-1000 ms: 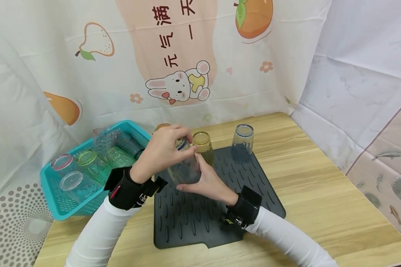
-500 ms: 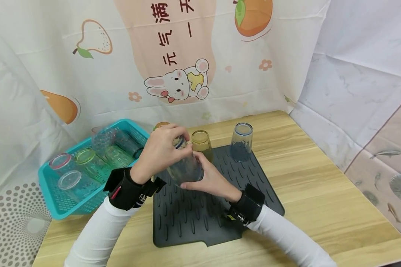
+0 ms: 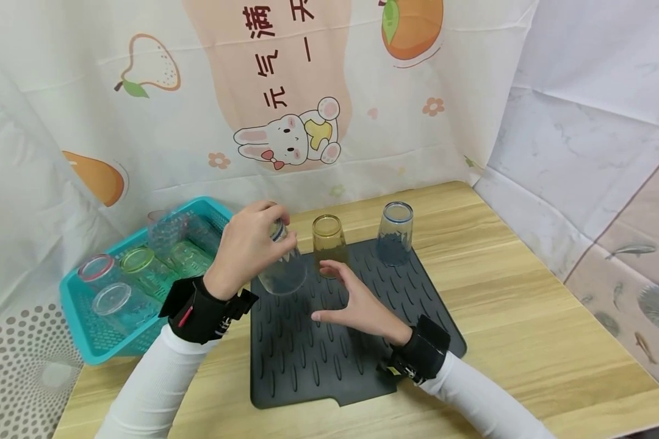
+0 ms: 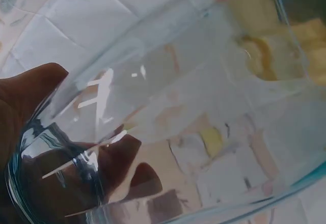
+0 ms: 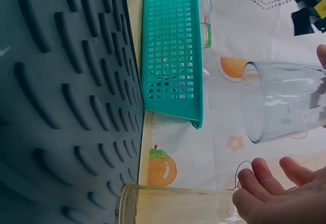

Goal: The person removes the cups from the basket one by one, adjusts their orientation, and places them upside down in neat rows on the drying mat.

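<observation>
A clear glass (image 3: pixel 282 275) is held mouth down, slightly tilted, in the left hand (image 3: pixel 249 247), its wide rim above the mat and apart from it. The left hand pinches the narrow base end between thumb and fingers; that end is largely covered by the hand in the head view, and in the left wrist view the fingers appear dim and bent through the glass, which fills most of that picture and runs off its edges.

The right hand (image 3: pixel 362 305) is spread in a loose curve, thumb apart from the fingers and clear of the held glass. Just beyond its fingertips stands an upside-down amber glass (image 3: pixel 328 235), its lower part overlapped by the fingers; whether they touch it cannot be told. The right wrist view cuts this glass off at the bottom.

Beneath both hands lies a dark ridged mat (image 3: pixel 318 369). Farther out, beyond the right hand, a blue-rimmed glass (image 3: pixel 395 238) stands upside down at the mat's far corner.

To the left of the left hand, a teal basket (image 3: pixel 78 329) holds several glasses, overlapping so much that they are hard to count. The left wristband (image 3: pixel 198 314) hides part of its near side.
</observation>
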The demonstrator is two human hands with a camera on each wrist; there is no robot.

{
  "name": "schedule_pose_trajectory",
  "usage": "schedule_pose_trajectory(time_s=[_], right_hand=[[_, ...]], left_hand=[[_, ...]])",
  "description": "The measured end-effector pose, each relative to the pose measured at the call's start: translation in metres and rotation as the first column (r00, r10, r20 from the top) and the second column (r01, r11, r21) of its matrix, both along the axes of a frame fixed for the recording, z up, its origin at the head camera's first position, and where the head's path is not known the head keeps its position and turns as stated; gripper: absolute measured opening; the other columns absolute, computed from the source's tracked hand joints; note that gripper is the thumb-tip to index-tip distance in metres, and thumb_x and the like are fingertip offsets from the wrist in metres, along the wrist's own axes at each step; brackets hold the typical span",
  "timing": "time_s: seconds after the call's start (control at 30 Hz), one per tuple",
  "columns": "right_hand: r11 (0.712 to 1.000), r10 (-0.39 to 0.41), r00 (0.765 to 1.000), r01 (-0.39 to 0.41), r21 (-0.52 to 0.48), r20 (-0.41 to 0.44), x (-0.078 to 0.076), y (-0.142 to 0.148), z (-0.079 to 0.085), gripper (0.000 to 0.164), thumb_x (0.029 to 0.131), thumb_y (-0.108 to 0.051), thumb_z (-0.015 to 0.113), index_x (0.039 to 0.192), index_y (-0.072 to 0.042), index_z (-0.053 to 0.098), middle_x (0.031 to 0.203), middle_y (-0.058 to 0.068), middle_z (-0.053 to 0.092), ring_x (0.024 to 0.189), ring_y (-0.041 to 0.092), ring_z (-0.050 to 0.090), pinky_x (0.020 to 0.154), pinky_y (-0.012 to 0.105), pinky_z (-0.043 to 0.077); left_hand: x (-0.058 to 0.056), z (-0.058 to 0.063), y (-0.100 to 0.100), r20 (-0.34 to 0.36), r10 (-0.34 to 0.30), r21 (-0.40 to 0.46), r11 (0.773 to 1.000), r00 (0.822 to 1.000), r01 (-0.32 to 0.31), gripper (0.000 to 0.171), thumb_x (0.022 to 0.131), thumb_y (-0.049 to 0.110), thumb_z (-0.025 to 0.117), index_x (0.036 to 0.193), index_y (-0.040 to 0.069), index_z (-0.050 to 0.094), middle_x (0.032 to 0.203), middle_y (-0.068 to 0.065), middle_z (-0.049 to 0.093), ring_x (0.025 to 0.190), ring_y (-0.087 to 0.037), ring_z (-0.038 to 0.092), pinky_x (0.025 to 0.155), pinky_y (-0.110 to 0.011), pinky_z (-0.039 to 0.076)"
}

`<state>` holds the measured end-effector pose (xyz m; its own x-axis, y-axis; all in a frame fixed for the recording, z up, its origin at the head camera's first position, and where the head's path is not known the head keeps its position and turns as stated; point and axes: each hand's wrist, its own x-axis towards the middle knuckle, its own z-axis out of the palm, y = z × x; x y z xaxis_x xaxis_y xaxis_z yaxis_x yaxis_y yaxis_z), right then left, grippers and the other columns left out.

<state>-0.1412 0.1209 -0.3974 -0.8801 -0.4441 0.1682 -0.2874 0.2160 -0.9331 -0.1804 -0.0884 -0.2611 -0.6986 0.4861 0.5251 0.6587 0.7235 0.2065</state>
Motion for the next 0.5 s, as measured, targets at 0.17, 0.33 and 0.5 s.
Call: schedule_pose_trajectory(time_s=[0.17, 0.33, 0.5], right_hand=[[1.0, -0.004, 1.0, 0.004, -0.006, -0.005, 0.004, 0.004, -0.004, 0.084, 0.084, -0.024, 0.078, 0.15, -0.016, 0.027, 0.147, 0.008, 0.036, 0.139, 0.023, 0.03, 0.115, 0.042, 0.019], [1.0, -0.019, 1.0, 0.019, 0.021, 0.002, 0.009, 0.006, -0.01, 0.084, 0.082, -0.024, 0.079, 0.149, -0.014, 0.029, 0.147, 0.011, 0.036, 0.139, 0.026, 0.03, 0.114, 0.05, 0.021], [0.997, 0.005, 1.0, -0.005, 0.081, 0.005, 0.016, 0.008, -0.017, 0.07, 0.082, -0.025, 0.079, 0.141, -0.015, 0.042, 0.143, 0.008, 0.041, 0.134, 0.028, 0.036, 0.108, 0.055, 0.029]], left_hand=[[-0.008, -0.01, -0.006, 0.01, 0.007, 0.004, 1.0, 1.0, -0.007, 0.01, 0.09, 0.015, 0.067, 0.092, 0.006, 0.063, 0.105, -0.013, 0.062, 0.088, -0.026, 0.055, 0.073, -0.036, 0.043], [-0.014, -0.02, -0.01, 0.044, 0.026, -0.018, 1.0, 0.999, -0.026, 0.013, 0.09, 0.017, 0.068, 0.094, 0.005, 0.065, 0.105, -0.013, 0.061, 0.086, -0.027, 0.054, 0.07, -0.037, 0.044], [-0.021, -0.032, -0.015, 0.046, 0.035, -0.022, 0.999, 0.998, -0.034, 0.015, 0.089, 0.017, 0.069, 0.095, 0.004, 0.065, 0.098, -0.012, 0.06, 0.081, -0.027, 0.053, 0.066, -0.037, 0.042]])
